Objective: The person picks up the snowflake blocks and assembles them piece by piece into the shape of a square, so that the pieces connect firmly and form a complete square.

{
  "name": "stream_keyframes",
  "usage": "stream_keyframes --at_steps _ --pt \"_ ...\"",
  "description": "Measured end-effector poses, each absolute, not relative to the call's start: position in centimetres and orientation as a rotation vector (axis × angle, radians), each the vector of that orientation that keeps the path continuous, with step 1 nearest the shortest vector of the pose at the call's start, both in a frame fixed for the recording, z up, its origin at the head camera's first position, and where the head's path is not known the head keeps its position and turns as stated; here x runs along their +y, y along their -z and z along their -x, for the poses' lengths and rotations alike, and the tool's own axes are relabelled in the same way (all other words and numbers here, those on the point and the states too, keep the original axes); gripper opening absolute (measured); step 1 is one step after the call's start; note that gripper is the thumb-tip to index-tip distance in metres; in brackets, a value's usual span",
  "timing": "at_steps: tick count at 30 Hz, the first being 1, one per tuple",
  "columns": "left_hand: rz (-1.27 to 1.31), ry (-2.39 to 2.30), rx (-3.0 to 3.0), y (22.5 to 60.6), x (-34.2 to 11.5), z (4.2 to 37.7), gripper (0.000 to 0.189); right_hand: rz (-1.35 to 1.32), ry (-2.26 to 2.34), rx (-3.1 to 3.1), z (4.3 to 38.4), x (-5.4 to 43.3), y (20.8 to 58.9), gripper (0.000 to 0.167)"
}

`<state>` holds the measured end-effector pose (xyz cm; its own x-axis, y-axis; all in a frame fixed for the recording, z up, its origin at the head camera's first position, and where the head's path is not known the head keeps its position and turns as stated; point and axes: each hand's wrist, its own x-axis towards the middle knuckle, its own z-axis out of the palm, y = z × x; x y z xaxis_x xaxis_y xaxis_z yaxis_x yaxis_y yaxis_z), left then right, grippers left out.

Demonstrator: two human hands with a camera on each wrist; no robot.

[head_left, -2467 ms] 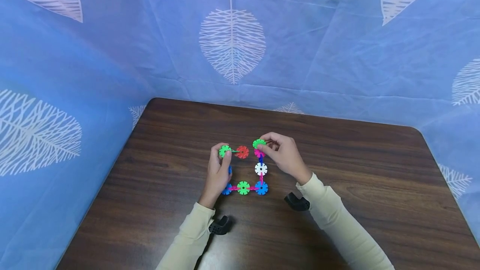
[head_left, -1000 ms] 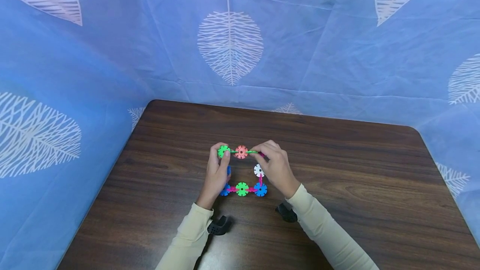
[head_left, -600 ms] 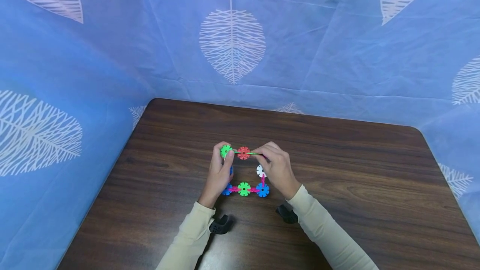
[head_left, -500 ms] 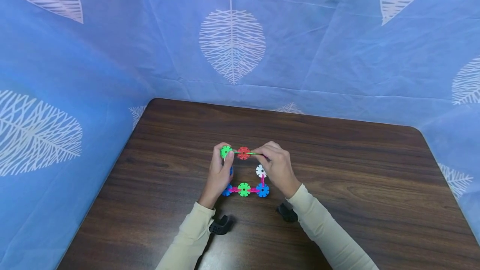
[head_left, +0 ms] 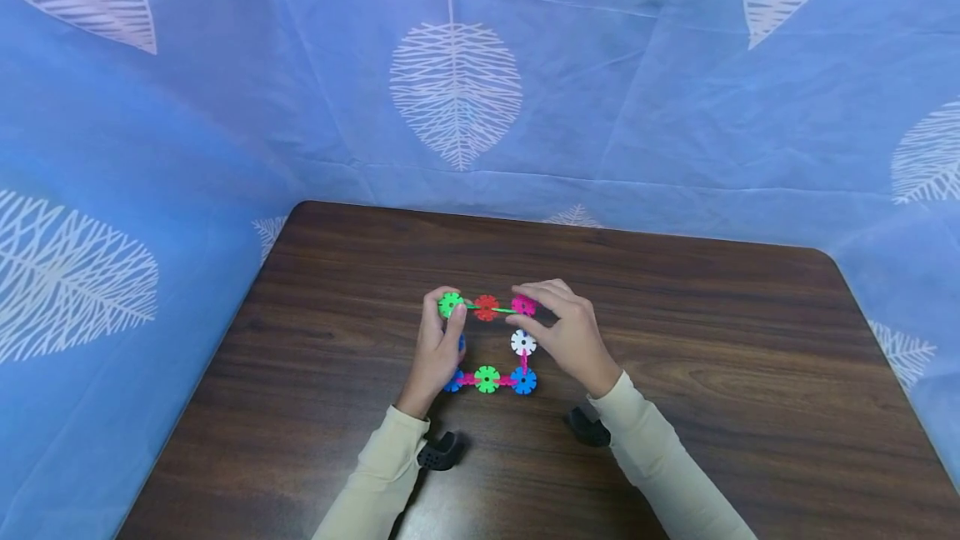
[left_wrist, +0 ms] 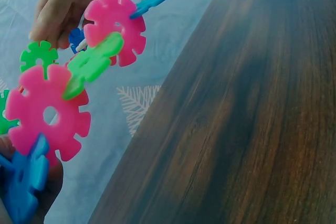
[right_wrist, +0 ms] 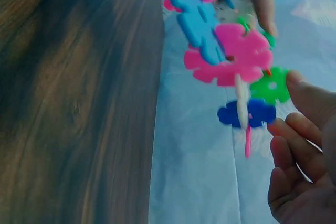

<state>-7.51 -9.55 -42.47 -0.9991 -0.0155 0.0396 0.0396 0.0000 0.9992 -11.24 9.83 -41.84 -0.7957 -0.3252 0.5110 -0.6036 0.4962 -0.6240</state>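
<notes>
Slotted plastic snowflake discs are linked into a roughly square loop. My left hand grips its left side, thumb on a green disc at the upper left corner. Along the top are a red disc and, past an edge-on green piece, a magenta disc. My right hand is around that upper right corner, thumb and fingers spread apart. In the right wrist view its thumb tip is right by a green disc. A white disc and a blue disc follow down the right side. The left hand hides part of the left side.
A dark wooden table lies beneath the loop. Behind and beside it hangs a blue cloth with white leaf prints. Black wrist devices sit below both sleeves.
The right hand turned its green disc edge-on and brought it against the red disc. Now its fingers have spread and drawn back rightward, uncovering the magenta disc. The left hand has barely moved.
</notes>
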Motion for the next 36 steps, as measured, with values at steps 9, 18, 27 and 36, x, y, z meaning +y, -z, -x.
stream_keyframes --at_steps 9,18,27,36 --pt "0.054 2.213 -2.142 44.1 -9.4 8.2 0.033 -0.348 -1.453 -2.435 10.7 10.6 42.7 0.022" --pt "0.143 2.252 -2.05 45.1 -9.3 8.5 0.035 -0.062 -1.908 -2.544 10.5 9.9 42.5 0.033" --pt "0.145 2.237 -2.046 44.6 -9.1 8.3 0.033 0.094 -2.221 -2.492 10.7 10.0 42.0 0.031" --pt "0.2 2.205 -2.065 42.4 -9.0 7.3 0.034 0.058 -2.214 -2.385 10.0 10.1 42.0 0.025"
